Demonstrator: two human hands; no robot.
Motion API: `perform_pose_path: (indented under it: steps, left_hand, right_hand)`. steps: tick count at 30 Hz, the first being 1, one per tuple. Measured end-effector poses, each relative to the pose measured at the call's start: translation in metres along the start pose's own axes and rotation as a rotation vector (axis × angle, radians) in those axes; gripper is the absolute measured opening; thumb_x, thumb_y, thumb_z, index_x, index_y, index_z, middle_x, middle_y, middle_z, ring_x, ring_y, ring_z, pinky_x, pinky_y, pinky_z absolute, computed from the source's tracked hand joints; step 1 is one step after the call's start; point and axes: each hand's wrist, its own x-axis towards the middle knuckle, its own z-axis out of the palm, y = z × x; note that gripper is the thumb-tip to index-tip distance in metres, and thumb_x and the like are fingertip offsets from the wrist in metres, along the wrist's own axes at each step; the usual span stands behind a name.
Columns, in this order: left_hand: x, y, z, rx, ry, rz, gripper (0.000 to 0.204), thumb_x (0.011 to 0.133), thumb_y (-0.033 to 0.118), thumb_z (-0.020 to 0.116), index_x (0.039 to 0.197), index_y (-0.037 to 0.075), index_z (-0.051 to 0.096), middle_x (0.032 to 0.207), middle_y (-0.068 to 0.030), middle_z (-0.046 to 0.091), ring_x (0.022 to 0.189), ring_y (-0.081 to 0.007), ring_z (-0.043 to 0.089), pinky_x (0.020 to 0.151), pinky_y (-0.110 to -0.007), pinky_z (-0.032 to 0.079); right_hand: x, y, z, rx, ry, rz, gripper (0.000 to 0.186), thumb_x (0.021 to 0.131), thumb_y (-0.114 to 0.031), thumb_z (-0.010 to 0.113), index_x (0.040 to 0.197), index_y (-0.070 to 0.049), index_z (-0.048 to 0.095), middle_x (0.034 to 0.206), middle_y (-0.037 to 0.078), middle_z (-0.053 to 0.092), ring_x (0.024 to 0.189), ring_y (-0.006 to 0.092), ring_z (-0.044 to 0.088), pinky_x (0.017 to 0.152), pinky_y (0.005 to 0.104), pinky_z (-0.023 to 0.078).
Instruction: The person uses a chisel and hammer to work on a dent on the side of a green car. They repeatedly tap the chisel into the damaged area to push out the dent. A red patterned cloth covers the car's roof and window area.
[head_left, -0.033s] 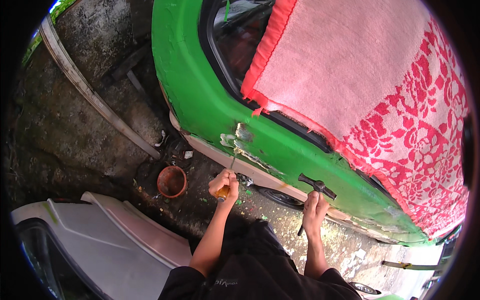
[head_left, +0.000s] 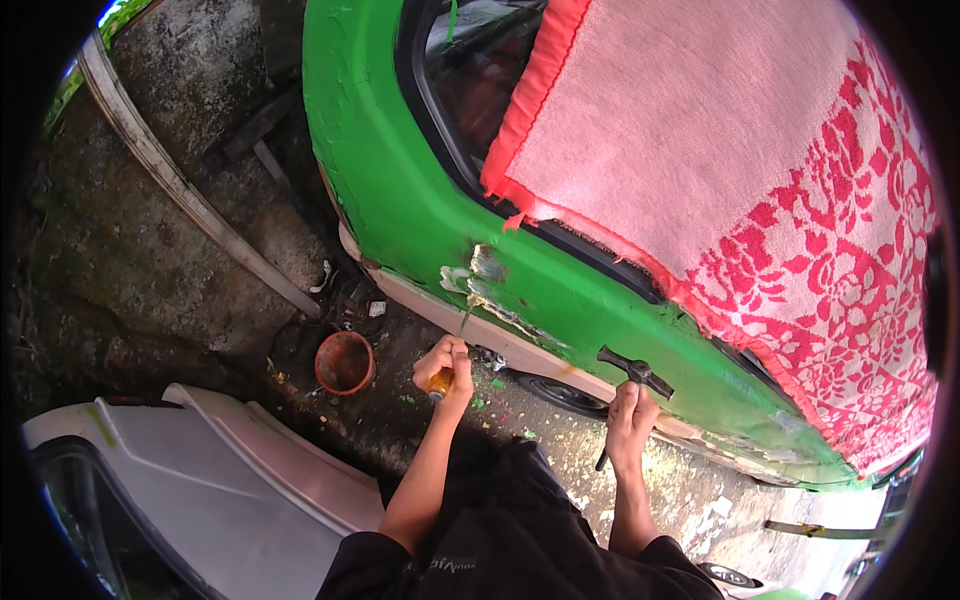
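My left hand (head_left: 450, 370) is closed around the amber handle of a screwdriver (head_left: 439, 382). Its thin metal shank points up and away to the lower edge of a chipped patch (head_left: 488, 264) on a green car body (head_left: 400, 215), where paint and filler have broken off. Whether the tip touches the panel is hard to tell. Farther right, my right hand (head_left: 630, 425) grips a hammer (head_left: 655, 382) near its head; the dark handle end shows below the fist. The hammer head is close to the car's side and apart from the screwdriver.
A pink and red patterned towel (head_left: 680, 130) covers part of the car's window. On the ground stands a brown pot (head_left: 345, 363), with paint flakes scattered around. A silver car (head_left: 230, 470) is close behind at left. A long pale rail (head_left: 190, 190) crosses the far left.
My left hand and the screwdriver handle have shifted very slightly to the left. The hammer and my right hand have stayed in place.
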Motion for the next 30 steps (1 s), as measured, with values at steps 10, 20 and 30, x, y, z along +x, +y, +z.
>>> perform_pose_path:
  steps: [10, 20, 30]
  left_hand:
    - [0.003, 0.001, 0.0, -0.178, 0.237, -0.161, 0.031, 0.09, -0.009, 0.049, 0.068, 0.005, 0.033, 0.063, -0.0056, 0.049, 0.061, -0.014, 0.047, 0.058, -0.03, 0.042]
    - [0.03, 0.003, -0.005, -0.132, 0.105, -0.184, 0.035, 0.091, -0.006, 0.053, 0.065, 0.002, 0.032, 0.061, -0.0071, 0.052, 0.058, -0.0121, 0.048, 0.054, -0.028, 0.039]
    - [0.034, -0.012, 0.009, -0.054, 0.085, -0.252, 0.038, 0.09, -0.007, 0.054, 0.062, 0.002, 0.03, 0.053, -0.0038, 0.045, 0.049, -0.0084, 0.04, 0.048, -0.028, 0.035]
  right_hand:
    - [-0.005, 0.01, -0.006, 0.043, -0.006, 0.007, 0.042, 0.109, -0.036, 0.043, 0.079, -0.006, 0.045, 0.058, -0.005, 0.036, 0.047, 0.003, 0.032, 0.041, 0.0216, 0.023]
    - [-0.005, 0.016, 0.004, 0.095, -0.031, 0.037, 0.044, 0.108, -0.04, 0.045, 0.08, -0.006, 0.046, 0.058, -0.004, 0.037, 0.046, 0.0033, 0.031, 0.04, 0.0214, 0.024]
    - [-0.01, 0.006, 0.015, 0.18, -0.058, 0.112, 0.042, 0.108, -0.039, 0.045, 0.083, -0.006, 0.046, 0.06, -0.004, 0.037, 0.048, 0.0029, 0.03, 0.041, 0.0208, 0.023]
